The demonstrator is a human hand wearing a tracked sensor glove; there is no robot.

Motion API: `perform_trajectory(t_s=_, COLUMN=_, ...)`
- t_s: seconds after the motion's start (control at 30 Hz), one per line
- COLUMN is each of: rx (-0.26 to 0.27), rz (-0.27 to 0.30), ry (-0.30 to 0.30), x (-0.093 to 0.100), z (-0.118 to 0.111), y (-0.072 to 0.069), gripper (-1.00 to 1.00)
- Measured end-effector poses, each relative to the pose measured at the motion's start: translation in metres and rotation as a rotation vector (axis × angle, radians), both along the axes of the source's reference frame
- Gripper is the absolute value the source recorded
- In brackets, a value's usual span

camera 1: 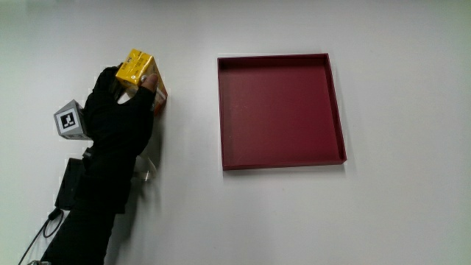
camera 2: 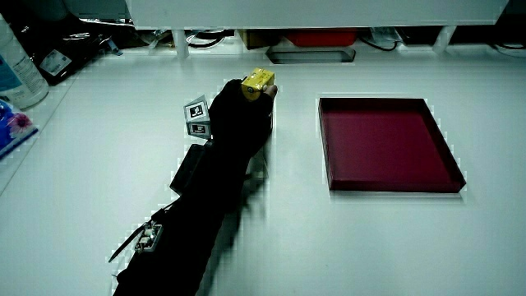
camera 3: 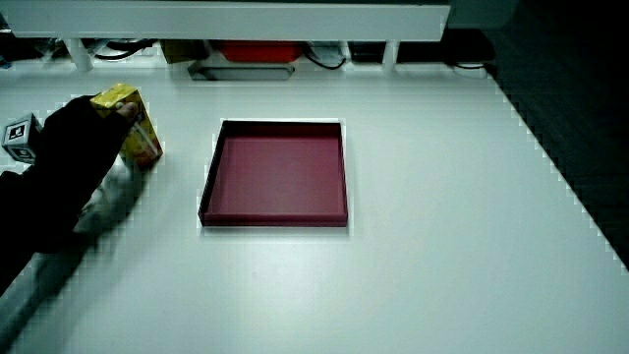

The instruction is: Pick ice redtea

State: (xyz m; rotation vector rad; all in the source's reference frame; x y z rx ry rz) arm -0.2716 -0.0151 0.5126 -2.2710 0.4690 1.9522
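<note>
Beside the red tray (camera 1: 338,110), the hand (camera 1: 121,110) grips the upright yellow ice red tea carton (camera 1: 140,70), fingers wrapped around its top.

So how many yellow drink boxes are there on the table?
1. The yellow drink box is in the hand, beside the red tray. The hand could hide another one.
</note>
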Motion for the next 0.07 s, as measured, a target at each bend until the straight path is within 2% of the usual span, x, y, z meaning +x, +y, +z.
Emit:
perform_trajectory(t_s=0.03, rx=-0.01, rz=0.016, ry=-0.005, x=0.0032, z=-0.0041, y=-0.002, gripper=1.0)
perform_trajectory(t_s=0.07, rx=0.027, rz=0.038, ry=0.019, x=0.0083, z=-0.0106, y=-0.0046, gripper=1.0)
